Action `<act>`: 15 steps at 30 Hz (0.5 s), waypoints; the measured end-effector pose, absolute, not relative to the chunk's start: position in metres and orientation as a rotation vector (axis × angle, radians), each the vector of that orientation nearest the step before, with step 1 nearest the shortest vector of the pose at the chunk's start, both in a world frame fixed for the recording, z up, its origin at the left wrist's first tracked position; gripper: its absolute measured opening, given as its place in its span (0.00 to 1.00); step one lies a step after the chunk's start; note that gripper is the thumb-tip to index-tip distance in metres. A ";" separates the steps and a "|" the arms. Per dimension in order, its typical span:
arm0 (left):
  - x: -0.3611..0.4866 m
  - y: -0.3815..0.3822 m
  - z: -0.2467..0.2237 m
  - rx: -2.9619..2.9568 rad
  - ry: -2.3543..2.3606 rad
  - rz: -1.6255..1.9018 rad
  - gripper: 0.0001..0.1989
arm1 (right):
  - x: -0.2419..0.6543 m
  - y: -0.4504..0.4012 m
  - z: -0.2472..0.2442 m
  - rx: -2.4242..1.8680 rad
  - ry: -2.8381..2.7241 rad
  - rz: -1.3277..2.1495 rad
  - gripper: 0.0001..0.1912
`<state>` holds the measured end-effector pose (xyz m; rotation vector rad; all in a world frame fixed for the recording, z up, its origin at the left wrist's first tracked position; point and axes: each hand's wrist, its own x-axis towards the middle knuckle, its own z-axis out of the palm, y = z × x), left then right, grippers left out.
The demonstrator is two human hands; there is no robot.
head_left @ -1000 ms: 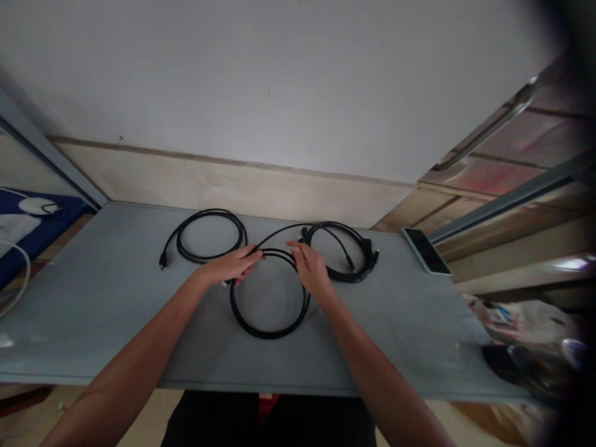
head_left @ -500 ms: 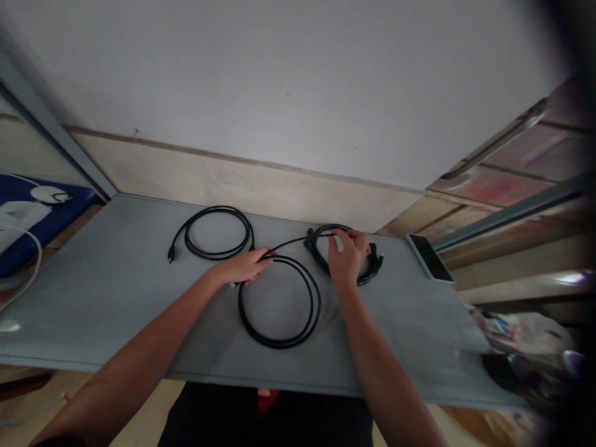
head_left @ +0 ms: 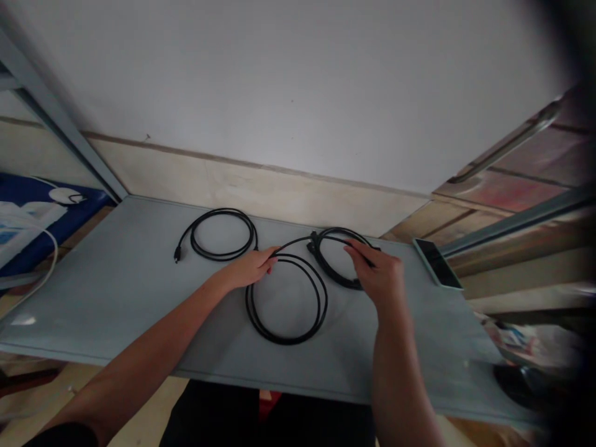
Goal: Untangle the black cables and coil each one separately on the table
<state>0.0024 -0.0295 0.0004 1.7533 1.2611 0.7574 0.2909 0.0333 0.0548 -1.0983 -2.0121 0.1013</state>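
Near the middle of the grey table, my left hand [head_left: 255, 267] is closed on a black cable whose loops [head_left: 287, 343] lie in a ring toward the front edge. From there a length of the same cable runs right to my right hand [head_left: 378, 273], which pinches it between thumb and fingers. Beneath that stretch lies a second black coiled cable [head_left: 331, 271], its right part hidden behind my right hand. A third black cable [head_left: 218, 256] rests coiled at the back left, its plug pointing toward the front.
The grey table [head_left: 116, 279] has a phone [head_left: 437, 263] at its right end. A dark object [head_left: 514, 382] sits at the front right corner. At the far left are a blue surface [head_left: 88, 208] and a white cable [head_left: 54, 254]. A pale wall stands behind.
My right hand has moved right and slightly toward me, drawing the cable along over the right coil. My left hand keeps its hold. The view has shifted slightly.
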 end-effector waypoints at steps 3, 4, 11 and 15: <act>0.008 -0.032 0.003 1.786 1.249 0.801 0.22 | 0.291 0.021 0.071 -1.122 -1.875 0.102 0.15; 0.009 -0.033 0.003 1.776 1.253 0.807 0.22 | 0.290 0.018 0.074 -1.146 -1.852 0.186 0.15; 0.006 -0.032 0.003 1.830 1.331 0.794 0.24 | 0.286 0.034 0.051 -1.289 -1.843 1.250 0.27; 0.007 -0.032 0.007 1.981 1.368 0.826 0.25 | 0.277 0.051 0.024 -1.339 -2.039 0.957 0.21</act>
